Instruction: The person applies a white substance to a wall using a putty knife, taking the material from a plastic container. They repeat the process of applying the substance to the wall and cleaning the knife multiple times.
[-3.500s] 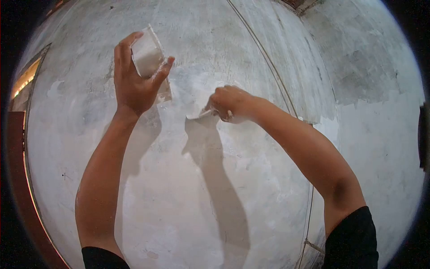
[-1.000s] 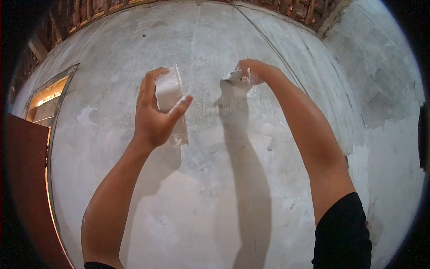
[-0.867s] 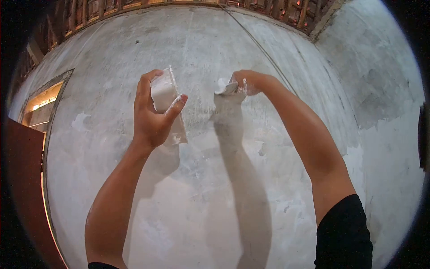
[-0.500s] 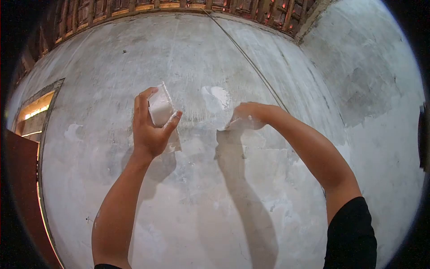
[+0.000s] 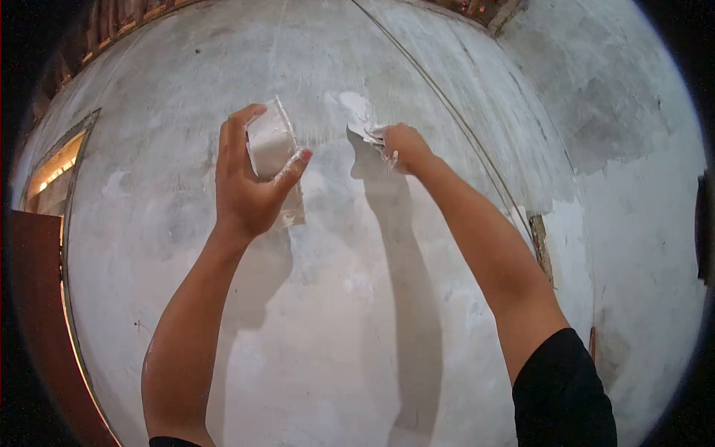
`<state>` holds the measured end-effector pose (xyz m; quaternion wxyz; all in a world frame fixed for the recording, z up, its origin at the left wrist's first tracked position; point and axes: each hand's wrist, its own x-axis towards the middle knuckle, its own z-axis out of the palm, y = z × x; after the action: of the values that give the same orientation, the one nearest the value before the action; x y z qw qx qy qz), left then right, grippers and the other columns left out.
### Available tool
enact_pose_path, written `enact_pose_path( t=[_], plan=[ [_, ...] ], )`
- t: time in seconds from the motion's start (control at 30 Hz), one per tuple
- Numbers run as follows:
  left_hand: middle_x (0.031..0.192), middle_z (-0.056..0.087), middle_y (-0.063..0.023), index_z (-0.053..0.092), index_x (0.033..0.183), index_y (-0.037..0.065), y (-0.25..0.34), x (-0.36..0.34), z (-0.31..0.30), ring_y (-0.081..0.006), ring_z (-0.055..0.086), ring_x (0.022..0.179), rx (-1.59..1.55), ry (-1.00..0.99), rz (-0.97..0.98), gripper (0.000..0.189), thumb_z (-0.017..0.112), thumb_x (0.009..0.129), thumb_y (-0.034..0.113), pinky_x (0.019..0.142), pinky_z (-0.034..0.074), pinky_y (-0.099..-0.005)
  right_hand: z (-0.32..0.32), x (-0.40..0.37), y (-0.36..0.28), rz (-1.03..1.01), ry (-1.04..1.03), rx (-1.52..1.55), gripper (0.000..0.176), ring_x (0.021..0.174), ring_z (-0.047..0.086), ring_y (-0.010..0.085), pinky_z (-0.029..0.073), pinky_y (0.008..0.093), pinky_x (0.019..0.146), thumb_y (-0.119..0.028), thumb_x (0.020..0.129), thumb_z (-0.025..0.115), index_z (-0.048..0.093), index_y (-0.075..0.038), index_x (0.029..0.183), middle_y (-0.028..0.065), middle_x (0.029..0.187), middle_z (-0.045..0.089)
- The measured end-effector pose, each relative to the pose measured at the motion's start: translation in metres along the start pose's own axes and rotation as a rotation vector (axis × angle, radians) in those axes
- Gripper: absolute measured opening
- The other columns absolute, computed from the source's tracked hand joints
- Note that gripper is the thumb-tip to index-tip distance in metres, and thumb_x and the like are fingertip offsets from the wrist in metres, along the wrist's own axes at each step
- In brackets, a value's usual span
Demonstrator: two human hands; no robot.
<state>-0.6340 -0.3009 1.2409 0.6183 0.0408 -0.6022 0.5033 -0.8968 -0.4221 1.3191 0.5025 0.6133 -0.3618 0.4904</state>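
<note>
My left hand [image 5: 253, 175] is wrapped round a flat, light-coloured plate [image 5: 271, 143] with white paste along its edge and on my thumb. To the right, my right hand [image 5: 406, 147] grips a small putty knife [image 5: 370, 135] coated in white paste, its blade at the wall. Just above the blade is a wet white patch [image 5: 354, 106] on the grey wall [image 5: 328, 313]. Most of the knife's handle is hidden by my fingers.
A cable [image 5: 439, 93] runs diagonally down the wall to a rough gap [image 5: 541, 242] at the right. At the left are a small window opening [image 5: 56, 175] and a dark red door panel [image 5: 37, 298]. Wooden roof slats [image 5: 112, 26] show at the top.
The view has tilted down. My right hand has moved up along the wall to the lower edge of the white patch, and the knife blade now shows. My left hand still holds the plate.
</note>
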Motion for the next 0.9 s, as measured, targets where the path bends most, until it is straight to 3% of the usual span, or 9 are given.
enact_pose_path(
  t=[0.07, 0.13, 0.33, 0.4, 0.47, 0.5, 0.57, 0.7, 0.9],
  plan=[
    [0.12, 0.047, -0.0121, 0.042, 0.125, 0.007, 0.007, -0.011, 0.0, -0.024, 0.054, 0.106, -0.016, -0.017, -0.039, 0.057, 0.07, 0.079, 0.026, 0.088, 0.049, -0.0373, 0.01, -0.023, -0.004, 0.083, -0.12, 0.052, 0.029, 0.082, 0.066, 0.0367, 0.053, 0.0432, 0.074, -0.004, 0.068, 0.066, 0.068, -0.009, 0.097, 0.0181, 0.086, 0.067],
    [0.12, 0.048, -0.012, 0.042, 0.125, 0.008, 0.011, -0.017, 0.003, -0.0245, 0.054, 0.106, -0.037, -0.023, -0.073, 0.057, 0.07, 0.079, 0.026, 0.088, 0.049, -0.0383, 0.002, -0.058, -0.005, -0.074, -0.136, -0.016, 0.043, 0.076, 0.063, 0.0384, 0.051, 0.0446, 0.066, -0.006, 0.067, 0.062, 0.067, -0.012, 0.109, 0.0203, 0.083, 0.066],
    [0.12, 0.047, -0.0125, 0.042, 0.125, 0.009, 0.016, -0.026, 0.016, -0.0262, 0.055, 0.106, -0.098, -0.075, -0.128, 0.059, 0.072, 0.077, 0.027, 0.09, 0.049, -0.0401, -0.05, -0.059, 0.018, -0.04, -0.404, 0.272, 0.031, 0.07, 0.062, 0.0359, 0.049, 0.0405, 0.061, 0.0, 0.068, 0.057, 0.07, -0.007, 0.095, 0.0217, 0.082, 0.065],
    [0.12, 0.047, -0.0136, 0.042, 0.125, 0.008, 0.022, -0.026, 0.015, -0.028, 0.055, 0.106, -0.072, -0.108, -0.138, 0.062, 0.073, 0.076, 0.029, 0.09, 0.048, -0.0414, -0.025, -0.031, 0.044, -0.057, -0.266, 0.286, 0.023, 0.063, 0.059, 0.0296, 0.047, 0.0373, 0.059, 0.0, 0.067, 0.057, 0.069, -0.005, 0.086, 0.0184, 0.076, 0.064],
    [0.119, 0.047, -0.0145, 0.042, 0.126, 0.007, 0.024, -0.029, 0.014, -0.0295, 0.053, 0.109, -0.102, -0.107, -0.132, 0.064, 0.073, 0.075, 0.031, 0.092, 0.045, -0.0417, 0.003, 0.005, 0.067, -0.253, 0.254, 0.118, 0.019, 0.064, 0.06, 0.0293, 0.046, 0.038, 0.058, -0.001, 0.065, 0.059, 0.068, -0.005, 0.082, 0.0164, 0.074, 0.064],
    [0.119, 0.046, -0.0145, 0.042, 0.126, 0.007, 0.024, -0.03, 0.013, -0.0296, 0.051, 0.111, -0.087, -0.116, -0.114, 0.065, 0.074, 0.075, 0.031, 0.094, 0.043, -0.0415, 0.01, 0.019, 0.067, -0.259, 0.266, 0.125, 0.019, 0.064, 0.06, 0.0293, 0.046, 0.038, 0.058, -0.001, 0.065, 0.059, 0.068, -0.005, 0.082, 0.0164, 0.074, 0.064],
    [0.12, 0.046, -0.0146, 0.042, 0.127, 0.006, 0.027, -0.031, 0.007, -0.0296, 0.047, 0.117, -0.091, -0.127, -0.136, 0.065, 0.074, 0.075, 0.031, 0.099, 0.039, -0.0408, 0.016, 0.041, 0.058, -0.066, 0.228, 0.311, 0.018, 0.072, 0.063, 0.0354, 0.049, 0.0401, 0.062, -0.005, 0.064, 0.063, 0.068, -0.007, 0.081, 0.0173, 0.077, 0.065],
    [0.122, 0.045, -0.0146, 0.041, 0.128, 0.006, 0.017, -0.034, -0.001, -0.0288, 0.045, 0.118, -0.094, -0.087, -0.136, 0.067, 0.074, 0.075, 0.03, 0.099, 0.038, -0.0415, 0.013, 0.054, 0.012, -0.02, 0.085, -0.012, 0.019, 0.082, 0.063, 0.0368, 0.051, 0.0402, 0.07, -0.014, 0.067, 0.067, 0.07, -0.011, 0.085, 0.017, 0.084, 0.067],
    [0.125, 0.043, -0.0147, 0.04, 0.129, 0.005, 0.002, -0.047, -0.002, -0.0294, 0.044, 0.117, -0.122, -0.005, -0.127, 0.066, 0.07, 0.077, 0.031, 0.1, 0.037, -0.0434, -0.028, 0.03, -0.004, -0.092, -0.187, 0.032, 0.027, 0.088, 0.067, 0.0333, 0.053, 0.0418, 0.077, -0.01, 0.07, 0.063, 0.071, -0.01, 0.096, 0.0163, 0.092, 0.069]
  ],
)
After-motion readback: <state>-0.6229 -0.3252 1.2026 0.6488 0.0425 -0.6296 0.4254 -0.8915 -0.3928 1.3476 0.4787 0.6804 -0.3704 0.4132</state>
